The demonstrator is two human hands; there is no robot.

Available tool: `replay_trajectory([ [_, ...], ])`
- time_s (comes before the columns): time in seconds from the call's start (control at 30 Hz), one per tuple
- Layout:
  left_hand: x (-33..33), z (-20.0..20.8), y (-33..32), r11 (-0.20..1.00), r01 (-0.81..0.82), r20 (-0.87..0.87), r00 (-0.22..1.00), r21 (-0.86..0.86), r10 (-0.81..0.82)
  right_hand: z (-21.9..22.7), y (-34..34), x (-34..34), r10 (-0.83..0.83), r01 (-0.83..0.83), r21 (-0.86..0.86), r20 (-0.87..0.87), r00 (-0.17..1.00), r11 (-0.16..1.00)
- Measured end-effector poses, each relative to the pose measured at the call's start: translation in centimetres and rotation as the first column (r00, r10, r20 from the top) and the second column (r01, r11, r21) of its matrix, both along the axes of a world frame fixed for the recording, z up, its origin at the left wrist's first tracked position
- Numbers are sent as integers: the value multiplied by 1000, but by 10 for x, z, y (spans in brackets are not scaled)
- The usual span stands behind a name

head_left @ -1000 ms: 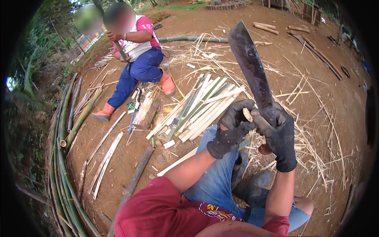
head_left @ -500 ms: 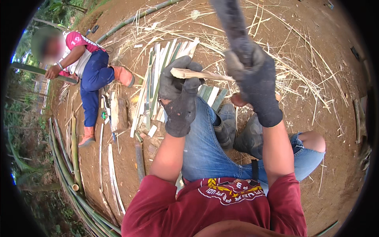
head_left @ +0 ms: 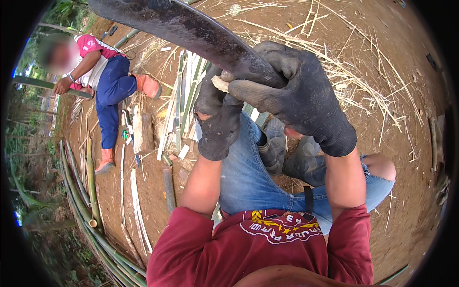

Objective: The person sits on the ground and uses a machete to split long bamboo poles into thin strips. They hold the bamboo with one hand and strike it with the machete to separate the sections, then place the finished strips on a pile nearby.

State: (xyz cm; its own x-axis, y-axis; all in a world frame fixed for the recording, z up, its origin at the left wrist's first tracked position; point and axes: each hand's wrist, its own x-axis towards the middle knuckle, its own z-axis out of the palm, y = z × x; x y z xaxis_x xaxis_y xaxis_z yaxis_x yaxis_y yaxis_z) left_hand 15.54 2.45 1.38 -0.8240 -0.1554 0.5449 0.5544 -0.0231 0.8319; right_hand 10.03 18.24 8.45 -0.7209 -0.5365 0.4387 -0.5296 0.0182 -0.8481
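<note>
My gloved right hand (head_left: 306,91) is closed around the base of a large machete, whose wide dark blade (head_left: 177,33) slants up to the far left. Just left of it, my gloved left hand (head_left: 217,119) grips a pale wooden stick (head_left: 220,83). Only the stick's blunt end shows between the hands; the rest is hidden by the gloves and blade. Fingers of my right hand press close to that end. Both hands are held above my lap, nearly touching.
Split bamboo strips (head_left: 187,95) lie beyond my left hand, and thin shavings (head_left: 354,91) litter the dirt. A short log (head_left: 143,134) is at left. Bamboo poles (head_left: 93,186) curve along the left side. A co-worker in blue trousers (head_left: 114,86) holds a green bamboo piece (head_left: 38,82).
My right hand has come nearer and turned, swinging the machete blade from pointing away to slanting left. The stick, earlier visible along its length, is now mostly covered. My left hand stays nearly in place.
</note>
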Motion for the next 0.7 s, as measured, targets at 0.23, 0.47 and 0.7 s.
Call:
replay_trajectory([
  [0.23, 0, 9, 2, 999, 27, -38, 999, -41, -29, 17, 1, 10, -28, 18, 63, 163, 986, 998],
  [0.47, -1, 7, 1, 989, 91, -12, 996, 118, -90, -45, 12, -11, -484, 484, 8, -48, 874, 875],
  [0.7, -10, -7, -10, 983, -123, -23, 992, 135, 127, -104, 67, -25, -606, 734, -78, 511, 610, 674],
])
